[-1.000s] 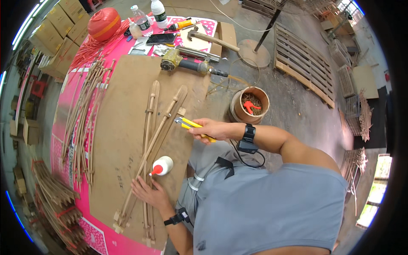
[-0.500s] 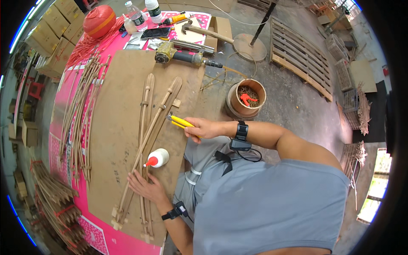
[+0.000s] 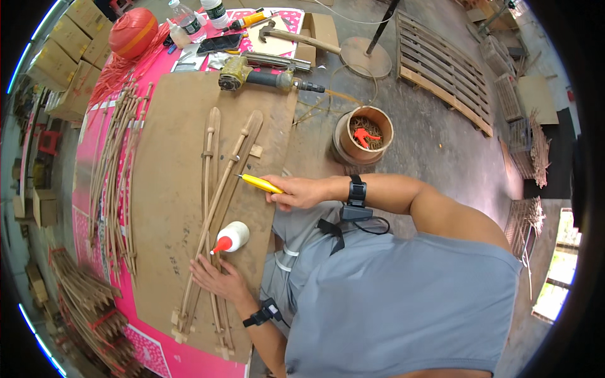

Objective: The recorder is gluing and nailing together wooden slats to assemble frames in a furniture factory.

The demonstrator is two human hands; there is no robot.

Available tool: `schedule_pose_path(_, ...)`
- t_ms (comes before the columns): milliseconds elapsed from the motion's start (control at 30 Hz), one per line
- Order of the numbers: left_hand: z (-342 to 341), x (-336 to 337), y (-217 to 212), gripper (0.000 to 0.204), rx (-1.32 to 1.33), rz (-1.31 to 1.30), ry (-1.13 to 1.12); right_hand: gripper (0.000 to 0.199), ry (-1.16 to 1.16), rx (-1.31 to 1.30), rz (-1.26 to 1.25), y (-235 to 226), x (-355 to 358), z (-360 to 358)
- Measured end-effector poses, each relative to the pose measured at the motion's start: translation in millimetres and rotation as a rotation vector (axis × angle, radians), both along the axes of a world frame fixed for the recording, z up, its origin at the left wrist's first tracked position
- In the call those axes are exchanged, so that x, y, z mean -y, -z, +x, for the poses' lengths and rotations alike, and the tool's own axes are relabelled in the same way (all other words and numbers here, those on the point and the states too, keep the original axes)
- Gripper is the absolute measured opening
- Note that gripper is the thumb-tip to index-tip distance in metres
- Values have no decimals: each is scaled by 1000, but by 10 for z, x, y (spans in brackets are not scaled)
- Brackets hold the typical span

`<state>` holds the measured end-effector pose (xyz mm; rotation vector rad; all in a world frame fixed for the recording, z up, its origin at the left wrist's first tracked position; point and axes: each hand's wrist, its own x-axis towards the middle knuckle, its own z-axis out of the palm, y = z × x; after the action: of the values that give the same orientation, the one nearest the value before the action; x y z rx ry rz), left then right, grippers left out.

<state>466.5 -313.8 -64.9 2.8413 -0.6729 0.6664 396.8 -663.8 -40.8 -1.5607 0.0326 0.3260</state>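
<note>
My right hand (image 3: 299, 191) is closed round yellow-handled pliers (image 3: 262, 183). Their small dark jaws point left, beside a long thin wooden stick (image 3: 217, 202) with ringed joints. That stick lies over a flat wooden strip with a rounded end (image 3: 254, 126). Toward the near end of the stick, my left hand (image 3: 222, 282) rests with its fingers stretched out over the wood. Just beyond that hand is a white squeeze bottle (image 3: 235, 236) with a red nozzle pointing lower left. A second stick (image 3: 207, 183) runs along another strip to the left. Both pairs lie on a brown board (image 3: 161, 189).
A power tool (image 3: 268, 78) lies across the board's far end, with a hammer (image 3: 296, 39) behind it. Several jointed sticks (image 3: 116, 176) lie on the pink table cover at left. A round wooden tub (image 3: 386, 135) stands at right, and red twine (image 3: 133, 33) is at far left.
My right hand has shifted slightly left with the pliers; their two handles, spread apart before, now look like one. My left hand stays on the wood. The whole view has shifted a little.
</note>
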Motion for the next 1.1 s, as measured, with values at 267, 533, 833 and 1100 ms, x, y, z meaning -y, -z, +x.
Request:
schedule_pose_path(267,11,1,5,54,-8,-5,-2,54,131,192,-397,52,-54,-46)
schedule_pose_path(533,16,-16,22,57,7,-2,1,65,169,260,-719,-151,-148,35)
schedule_pose_path(833,1,-7,0,58,0,-1,-12,66,82,257,-910,-145,-213,104)
schedule_pose_path(1100,-6,7,-21,60,-17,13,-26,65,122,259,-896,-172,-223,112)
